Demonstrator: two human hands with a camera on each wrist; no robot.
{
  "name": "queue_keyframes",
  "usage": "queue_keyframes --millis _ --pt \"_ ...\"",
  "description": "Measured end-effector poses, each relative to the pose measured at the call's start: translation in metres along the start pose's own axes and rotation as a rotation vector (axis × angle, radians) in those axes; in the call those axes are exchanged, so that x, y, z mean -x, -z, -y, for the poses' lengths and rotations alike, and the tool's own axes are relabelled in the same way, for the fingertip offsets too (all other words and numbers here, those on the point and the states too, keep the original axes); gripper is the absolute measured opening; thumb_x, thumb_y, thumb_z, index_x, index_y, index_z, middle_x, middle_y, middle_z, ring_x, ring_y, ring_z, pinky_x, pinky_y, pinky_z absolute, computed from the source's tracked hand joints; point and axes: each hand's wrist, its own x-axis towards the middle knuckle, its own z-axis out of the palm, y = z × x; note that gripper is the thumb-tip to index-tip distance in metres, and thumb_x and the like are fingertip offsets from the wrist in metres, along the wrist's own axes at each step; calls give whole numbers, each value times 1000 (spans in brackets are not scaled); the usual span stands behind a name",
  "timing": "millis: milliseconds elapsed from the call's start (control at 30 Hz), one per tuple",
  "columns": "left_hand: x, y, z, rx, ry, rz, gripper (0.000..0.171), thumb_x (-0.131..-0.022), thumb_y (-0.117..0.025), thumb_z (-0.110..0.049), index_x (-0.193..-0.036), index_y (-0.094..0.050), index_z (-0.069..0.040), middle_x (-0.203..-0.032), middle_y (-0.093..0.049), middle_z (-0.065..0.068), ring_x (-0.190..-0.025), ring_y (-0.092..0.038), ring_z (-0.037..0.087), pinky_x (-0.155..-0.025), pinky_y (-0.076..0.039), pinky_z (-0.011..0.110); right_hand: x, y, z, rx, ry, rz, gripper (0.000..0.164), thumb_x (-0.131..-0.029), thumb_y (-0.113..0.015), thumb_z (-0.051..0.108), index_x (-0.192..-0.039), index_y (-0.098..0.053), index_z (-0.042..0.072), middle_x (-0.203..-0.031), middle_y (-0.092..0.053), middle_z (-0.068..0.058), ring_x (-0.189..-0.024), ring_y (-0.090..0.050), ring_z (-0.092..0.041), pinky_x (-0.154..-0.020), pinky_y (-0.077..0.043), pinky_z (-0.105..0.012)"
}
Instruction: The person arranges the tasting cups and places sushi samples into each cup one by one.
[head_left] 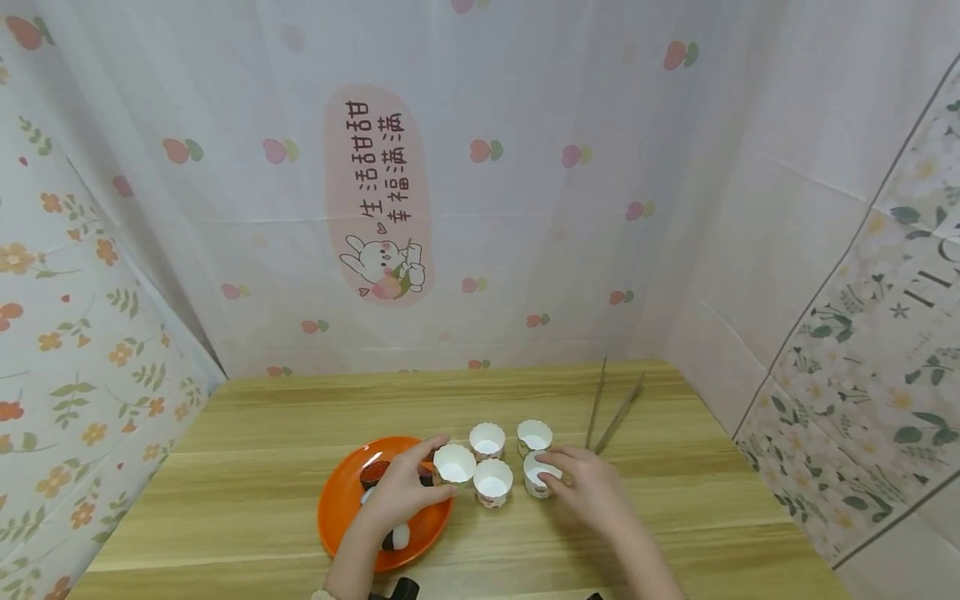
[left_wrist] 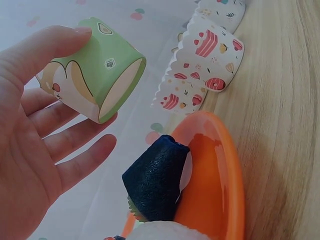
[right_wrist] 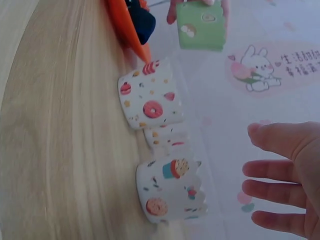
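Hands are split: our left hand [head_left: 397, 497] grips the green cup [left_wrist: 110, 72] between thumb and fingers; our right hand [head_left: 588, 487] is unloaded, fingers spread over the front-right white cup [right_wrist: 170, 190], seemingly not touching it. Key relation: the green cup is at the left hand's inner side, off the tabletop [head_left: 262, 433], by the right rim of the orange plate [head_left: 330, 508] and just left of the front-left white cup [head_left: 492, 485]. Its axis is near upright, maybe slightly tilted, mouth up. Left hand is the nearer one; right hand is across the white cups. Visibility: left hand masks part of the plate, so we can't count the food on it; a pale lump [left_wrist: 165, 232] is cut off low in the left wrist view. Can't tell if the thin sticks [head_left: 622, 408] are joined.
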Motion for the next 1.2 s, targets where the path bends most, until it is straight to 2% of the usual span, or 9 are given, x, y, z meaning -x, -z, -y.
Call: queue_keyframes --millis 300,500,633,867,1200 --pt "0 -1 0 -4 2 6 70 -79 -80 -24 -140 -48 -9 -138 -50 10 -114 -50 25 -87 -48 43 -9 -2 13 -63 114 -63 31 -71 -84 16 -101 -75 17 -94 -69 5 -86 -65 -15 -72 -55 -34" --pt "0 -2 -1 -1 2 10 69 -80 -79 -22 -139 -48 -8 -138 -50 10 -114 -50 27 -86 -48 43 -14 -5 24 -83 159 -69 29 -72 -84 15 -99 -74 13 -94 -70 3 -87 -65 -17 -74 -55 -36" --pt "0 -3 -2 7 -6 12 69 -80 -79 -23 -140 -48 -8 -138 -49 11 -120 -48 29 -92 -46 48 -19 -6 35 -123 161 -37 29 -77 -81 19 -104 -74 15 -98 -70 3 -92 -65 -17 -76 -55 -34" --pt "0 -4 -1 18 -17 1 69 -80 -79 -22 -140 -47 -6 -135 -52 11 -117 -50 27 -94 -44 52 -27 -13 48 -161 136 19 29 -79 -79 20 -107 -74 19 -102 -68 6 -86 -63 -10 -67 -52 -26" --pt "0 -3 -4 2 -13 19 68 -81 -79 -23 -139 -48 -8 -132 -54 6 -113 -52 24 -89 -47 45 -24 -27 54 -195 120 85 29 -80 -78 22 -109 -73 19 -112 -68 3 -100 -64 -17 -80 -54 -35"
